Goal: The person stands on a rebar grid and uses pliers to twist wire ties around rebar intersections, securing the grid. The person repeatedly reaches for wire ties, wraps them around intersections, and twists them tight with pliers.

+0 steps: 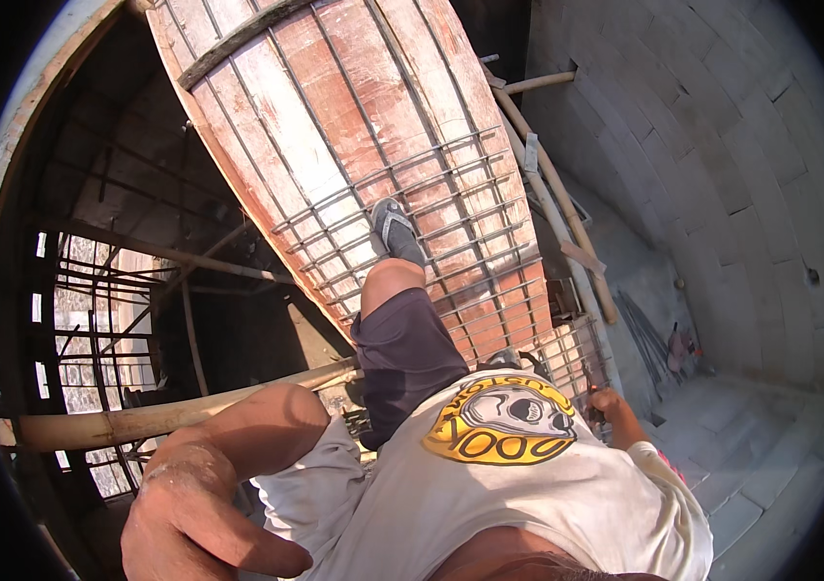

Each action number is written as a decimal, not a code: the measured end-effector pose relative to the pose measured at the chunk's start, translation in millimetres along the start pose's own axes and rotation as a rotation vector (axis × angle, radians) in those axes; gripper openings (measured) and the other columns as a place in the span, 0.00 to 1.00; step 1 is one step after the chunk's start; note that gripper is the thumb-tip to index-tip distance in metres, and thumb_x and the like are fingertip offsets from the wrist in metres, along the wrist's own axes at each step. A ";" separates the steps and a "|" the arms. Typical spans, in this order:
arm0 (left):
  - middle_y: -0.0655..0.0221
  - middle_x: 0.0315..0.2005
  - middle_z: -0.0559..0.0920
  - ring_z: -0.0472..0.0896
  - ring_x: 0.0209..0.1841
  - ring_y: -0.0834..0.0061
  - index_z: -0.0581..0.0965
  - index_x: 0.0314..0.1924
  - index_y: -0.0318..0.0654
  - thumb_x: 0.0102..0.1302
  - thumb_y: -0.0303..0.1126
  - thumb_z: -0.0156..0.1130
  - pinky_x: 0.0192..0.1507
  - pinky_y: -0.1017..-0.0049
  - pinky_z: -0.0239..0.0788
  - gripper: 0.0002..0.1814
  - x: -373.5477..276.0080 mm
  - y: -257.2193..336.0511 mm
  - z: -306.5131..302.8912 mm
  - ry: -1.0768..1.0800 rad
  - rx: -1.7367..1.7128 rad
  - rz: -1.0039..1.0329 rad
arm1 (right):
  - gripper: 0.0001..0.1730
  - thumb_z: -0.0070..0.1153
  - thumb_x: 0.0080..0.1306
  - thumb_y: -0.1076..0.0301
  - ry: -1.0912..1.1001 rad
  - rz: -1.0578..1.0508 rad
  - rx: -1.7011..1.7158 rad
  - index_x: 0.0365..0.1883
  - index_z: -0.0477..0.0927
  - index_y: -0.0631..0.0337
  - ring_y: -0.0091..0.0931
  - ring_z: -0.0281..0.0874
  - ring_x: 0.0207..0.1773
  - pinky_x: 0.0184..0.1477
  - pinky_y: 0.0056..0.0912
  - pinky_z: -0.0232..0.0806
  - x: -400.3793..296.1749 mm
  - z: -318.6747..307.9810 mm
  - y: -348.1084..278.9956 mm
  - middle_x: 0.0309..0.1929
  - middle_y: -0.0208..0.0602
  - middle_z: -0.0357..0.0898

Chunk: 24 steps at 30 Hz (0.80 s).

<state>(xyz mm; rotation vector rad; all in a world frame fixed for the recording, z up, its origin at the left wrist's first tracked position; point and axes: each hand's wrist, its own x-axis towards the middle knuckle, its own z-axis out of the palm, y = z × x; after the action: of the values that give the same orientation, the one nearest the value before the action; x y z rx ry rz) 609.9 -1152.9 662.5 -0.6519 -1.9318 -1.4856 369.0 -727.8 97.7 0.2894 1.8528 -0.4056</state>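
My right hand (606, 403), low on the right beside my hip, is closed around a slim dark tool (589, 383) with a reddish part. Its kind is too small to tell. Just beyond it lies a lower patch of steel bar grid (564, 356). My left hand (187, 519) is bent up close to the camera at the lower left; one digit points right, and the other fingers are hidden. Before me a sloping wooden formwork deck (325, 65) carries long steel reinforcing bars (354, 102) and closely spaced crossbars (448, 210). My foot in a grey flip-flop (392, 218) stands among the crossbars.
A bamboo pole (129, 425) crosses at the left above a dark drop with bamboo props (190, 334). More bamboo poles (557, 189) run along the deck's right edge. Beyond them rises a block wall (739, 181); loose bars (648, 341) lie on a lower floor.
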 end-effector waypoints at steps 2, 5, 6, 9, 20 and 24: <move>0.73 0.28 0.77 0.71 0.23 0.82 0.78 0.45 0.58 0.54 0.22 0.63 0.23 0.81 0.61 0.21 -9.3 -28.8 -1.2 0.115 -0.049 0.083 | 0.14 0.56 0.54 0.73 -0.022 0.037 -0.092 0.39 0.82 0.69 0.38 0.85 0.39 0.41 0.42 0.77 -8.4 -11.7 -7.0 0.34 0.52 0.83; 0.74 0.31 0.78 0.72 0.24 0.79 0.78 0.48 0.60 0.56 0.24 0.63 0.24 0.79 0.64 0.22 5.4 -15.7 -10.4 0.067 0.013 0.070 | 0.22 0.53 0.58 0.71 0.108 -0.379 -0.460 0.53 0.76 0.65 0.41 0.83 0.45 0.44 0.47 0.76 -2.7 13.8 -69.7 0.41 0.55 0.82; 0.74 0.32 0.79 0.73 0.24 0.79 0.77 0.49 0.60 0.56 0.25 0.64 0.26 0.78 0.65 0.22 7.8 -11.4 -16.5 0.054 0.096 -0.004 | 0.25 0.51 0.62 0.67 0.175 -0.388 -0.600 0.59 0.71 0.62 0.44 0.77 0.54 0.52 0.49 0.72 17.1 15.1 -88.0 0.49 0.56 0.78; 0.72 0.37 0.80 0.76 0.28 0.75 0.77 0.52 0.59 0.57 0.29 0.65 0.29 0.73 0.69 0.22 -17.8 -47.9 -49.9 0.072 0.118 -0.059 | 0.30 0.44 0.72 0.55 0.314 -0.211 -0.842 0.70 0.61 0.54 0.53 0.62 0.68 0.66 0.54 0.61 33.0 -16.9 -144.6 0.65 0.56 0.66; 0.58 0.54 0.77 0.78 0.48 0.70 0.77 0.51 0.34 0.66 0.45 0.62 0.47 0.70 0.70 0.23 2.0 -349.2 -210.4 0.300 -0.167 -0.408 | 0.31 0.43 0.74 0.49 0.910 -0.436 -1.052 0.74 0.59 0.38 0.45 0.55 0.68 0.57 0.73 0.61 7.0 -13.6 -513.3 0.63 0.41 0.60; 0.57 0.54 0.79 0.78 0.56 0.63 0.76 0.58 0.36 0.59 0.51 0.66 0.56 0.62 0.70 0.33 -29.7 -541.1 -243.3 0.152 0.448 -1.048 | 0.33 0.39 0.74 0.57 0.808 -0.399 -1.049 0.77 0.52 0.38 0.50 0.39 0.78 0.64 0.73 0.52 9.3 9.2 -606.2 0.74 0.45 0.49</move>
<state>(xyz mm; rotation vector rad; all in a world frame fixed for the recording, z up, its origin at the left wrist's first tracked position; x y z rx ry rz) 292.2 -1524.0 324.6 0.7760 -2.4823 -1.4485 135.2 -1283.0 166.2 -0.7467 2.6329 0.5368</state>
